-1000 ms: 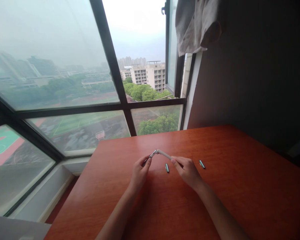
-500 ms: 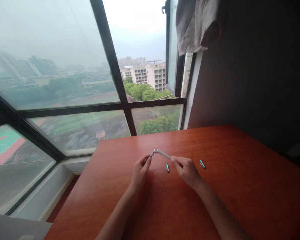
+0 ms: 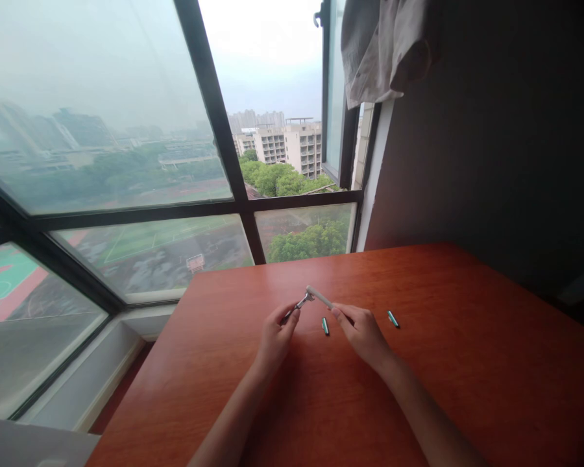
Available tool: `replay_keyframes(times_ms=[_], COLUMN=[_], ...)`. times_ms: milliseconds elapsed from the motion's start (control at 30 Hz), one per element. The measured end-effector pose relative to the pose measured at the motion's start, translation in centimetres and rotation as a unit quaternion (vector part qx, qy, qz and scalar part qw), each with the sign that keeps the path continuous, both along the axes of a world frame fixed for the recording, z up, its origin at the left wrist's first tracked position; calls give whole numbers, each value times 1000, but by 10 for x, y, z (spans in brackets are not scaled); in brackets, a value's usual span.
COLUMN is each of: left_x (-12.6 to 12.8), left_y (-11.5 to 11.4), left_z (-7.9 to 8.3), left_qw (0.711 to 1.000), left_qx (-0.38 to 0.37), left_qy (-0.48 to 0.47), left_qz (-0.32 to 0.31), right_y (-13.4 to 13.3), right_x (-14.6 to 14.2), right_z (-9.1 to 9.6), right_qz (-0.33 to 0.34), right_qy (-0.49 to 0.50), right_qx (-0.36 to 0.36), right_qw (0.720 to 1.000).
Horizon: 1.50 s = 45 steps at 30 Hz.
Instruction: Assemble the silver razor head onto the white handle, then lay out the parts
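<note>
My left hand [image 3: 278, 332] is closed around a silver razor handle [image 3: 302, 301], whose metal neck points up and to the right. Pinched in my right hand [image 3: 363, 331] is a slim pale stick [image 3: 320, 296], possibly a brush; its exact kind is too small to tell. The stick's far end meets the head end of the razor handle over the table. Below that meeting point, a green-and-white razor cartridge [image 3: 326, 326] lies on the wood between my hands. Another razor cartridge [image 3: 393, 319] rests to the right of my right hand.
The reddish-brown wooden table [image 3: 457, 363] spreads under both hands. Beyond its far edge are dark-framed windows [image 3: 246, 206], one sash open. A grey cloth [image 3: 384, 58] hangs at upper right beside a dark wall [image 3: 467, 155].
The razor handle has shifted slightly right and up in my left hand. The pale stick's end now lies above the razor's head end, and the stick looks straighter. Both cartridges have stayed put.
</note>
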<state>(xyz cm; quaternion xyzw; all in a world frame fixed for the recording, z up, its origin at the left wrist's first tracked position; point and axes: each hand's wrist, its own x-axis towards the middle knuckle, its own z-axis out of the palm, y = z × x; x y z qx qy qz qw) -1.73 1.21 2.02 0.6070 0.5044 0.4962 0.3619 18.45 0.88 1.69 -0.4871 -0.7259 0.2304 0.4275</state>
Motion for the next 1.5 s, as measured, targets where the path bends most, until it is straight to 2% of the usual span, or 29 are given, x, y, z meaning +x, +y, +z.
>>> replay_keyframes(times_ms=[333, 600, 867, 1100, 1300, 1500], left_x=[-6, 1, -5, 1, -3, -5], left_y=[3, 0, 3, -1, 2, 5], left_z=[-1, -2, -3, 0, -3, -5], left_qw=[999, 1000, 999, 999, 1000, 999], left_qx=[0, 12, 7, 25, 10, 4], left_qy=[-19, -6, -21, 5, -19, -32], left_qz=[49, -1, 48, -25, 19, 21], right_y=[-2, -2, -3, -3, -3, -4], right_x=[-2, -3, -3, -2, -2, -4], right_z=[3, 3, 5, 5, 4, 3], right_qz=[6, -4, 11, -4, 7, 18], right_qy=[-8, 1, 4, 13, 18, 24], right_qx=[-11, -15, -26, -25, -36, -37], right_qw=[1000, 1000, 1000, 1000, 999, 999])
